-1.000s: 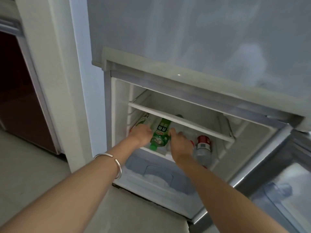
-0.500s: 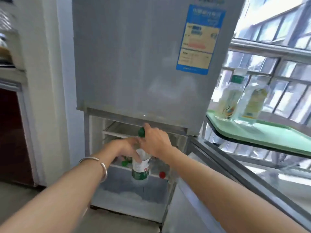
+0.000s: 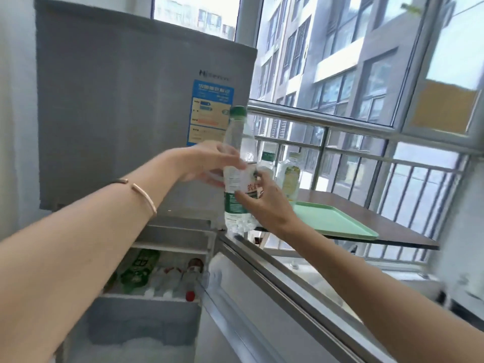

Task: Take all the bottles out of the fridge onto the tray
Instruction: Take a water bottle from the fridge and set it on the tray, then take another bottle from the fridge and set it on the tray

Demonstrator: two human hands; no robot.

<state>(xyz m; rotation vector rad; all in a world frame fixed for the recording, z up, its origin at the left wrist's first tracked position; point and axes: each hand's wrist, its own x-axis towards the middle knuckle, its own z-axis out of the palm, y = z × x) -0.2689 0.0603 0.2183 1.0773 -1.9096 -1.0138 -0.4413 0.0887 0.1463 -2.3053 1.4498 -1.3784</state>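
A dark brown, flat-topped wooden desk (image 3: 398, 231) stands against a shiny round steel handrail (image 3: 340, 124), which runs across above thin upright bars. Behind the rail rise tall glass windows in grey metal frames (image 3: 419, 61). Through the glass shows a grey, many-windowed apartment block (image 3: 327, 61). A tan rectangular panel (image 3: 442, 108) fills one right-hand pane. A plain white wall (image 3: 15, 127) borders the left edge.

Bright window daylight, slight motion blur
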